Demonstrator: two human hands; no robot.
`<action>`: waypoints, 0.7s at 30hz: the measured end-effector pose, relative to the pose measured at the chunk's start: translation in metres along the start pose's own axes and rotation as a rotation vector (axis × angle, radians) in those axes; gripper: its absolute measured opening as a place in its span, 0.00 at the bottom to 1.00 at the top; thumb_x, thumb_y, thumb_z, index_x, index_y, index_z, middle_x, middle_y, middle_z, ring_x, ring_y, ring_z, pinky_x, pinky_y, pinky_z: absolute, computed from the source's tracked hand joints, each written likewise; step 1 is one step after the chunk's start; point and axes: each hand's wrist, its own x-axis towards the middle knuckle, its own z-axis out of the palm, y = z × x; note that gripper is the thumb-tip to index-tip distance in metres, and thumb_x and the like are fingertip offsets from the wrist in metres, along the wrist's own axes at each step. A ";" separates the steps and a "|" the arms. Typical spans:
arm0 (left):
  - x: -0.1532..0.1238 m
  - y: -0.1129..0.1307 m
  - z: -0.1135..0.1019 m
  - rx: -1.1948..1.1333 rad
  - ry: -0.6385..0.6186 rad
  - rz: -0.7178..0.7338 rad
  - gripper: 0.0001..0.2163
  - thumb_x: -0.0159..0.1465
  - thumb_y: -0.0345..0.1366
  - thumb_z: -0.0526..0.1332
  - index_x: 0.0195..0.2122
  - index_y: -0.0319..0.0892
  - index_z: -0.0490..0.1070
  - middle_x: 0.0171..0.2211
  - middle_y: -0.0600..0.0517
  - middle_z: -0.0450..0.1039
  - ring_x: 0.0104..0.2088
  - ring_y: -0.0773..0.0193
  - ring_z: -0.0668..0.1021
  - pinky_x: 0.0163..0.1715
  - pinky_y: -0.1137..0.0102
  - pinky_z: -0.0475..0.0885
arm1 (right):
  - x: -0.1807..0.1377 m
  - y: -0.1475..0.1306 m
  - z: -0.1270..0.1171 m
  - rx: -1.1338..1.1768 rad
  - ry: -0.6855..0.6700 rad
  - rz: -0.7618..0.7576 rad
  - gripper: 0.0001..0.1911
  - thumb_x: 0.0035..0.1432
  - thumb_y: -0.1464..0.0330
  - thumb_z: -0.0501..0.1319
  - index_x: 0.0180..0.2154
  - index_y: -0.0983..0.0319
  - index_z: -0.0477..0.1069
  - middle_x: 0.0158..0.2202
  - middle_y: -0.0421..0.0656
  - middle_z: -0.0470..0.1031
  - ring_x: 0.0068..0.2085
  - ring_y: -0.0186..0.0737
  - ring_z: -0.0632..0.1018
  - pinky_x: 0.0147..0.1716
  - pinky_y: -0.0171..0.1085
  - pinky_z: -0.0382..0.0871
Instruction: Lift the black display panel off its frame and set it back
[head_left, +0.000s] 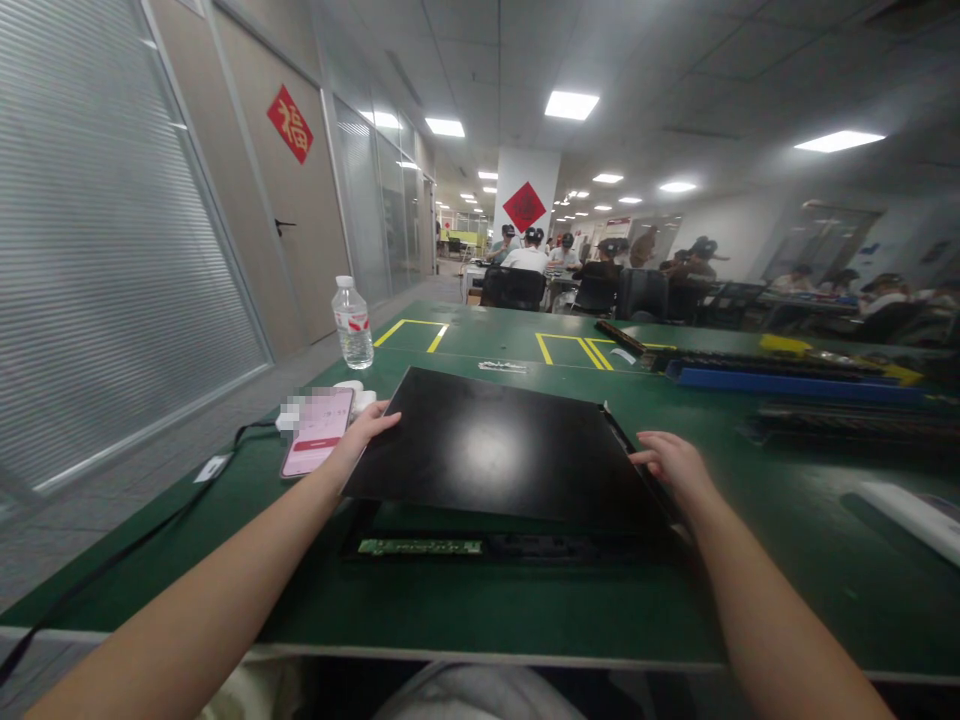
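A dark, glossy flat screen panel is tilted over the table, a pale reflection at its middle. At its left edge my left hand is closed, with the thumb on top. Beneath the panel lies a thin black frame with a green circuit board strip along its near side. My right hand is at the right side, its bent fingers against the frame's raised edge; its thumb is hidden. The right part of the panel rests by that edge; whether they touch is unclear.
On the green table stand a water bottle and a phone at the left, near a black strap. A blue tray with dark strips and a white bar lie right. People sit far behind.
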 end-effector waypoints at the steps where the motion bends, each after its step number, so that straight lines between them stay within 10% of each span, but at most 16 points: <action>1: 0.000 0.000 0.000 0.008 0.001 -0.003 0.18 0.44 0.33 0.72 0.35 0.41 0.69 0.26 0.54 0.76 0.27 0.60 0.79 0.31 0.70 0.74 | 0.000 0.000 0.000 -0.005 0.003 -0.004 0.15 0.48 0.63 0.63 0.38 0.62 0.73 0.23 0.48 0.78 0.19 0.35 0.69 0.17 0.32 0.58; 21: -0.015 -0.011 0.004 0.034 -0.094 -0.070 0.20 0.49 0.34 0.73 0.41 0.42 0.67 0.29 0.52 0.79 0.25 0.59 0.81 0.29 0.66 0.77 | 0.004 0.004 -0.006 -0.254 0.082 -0.064 0.16 0.50 0.62 0.59 0.37 0.63 0.76 0.25 0.47 0.79 0.25 0.39 0.73 0.23 0.35 0.62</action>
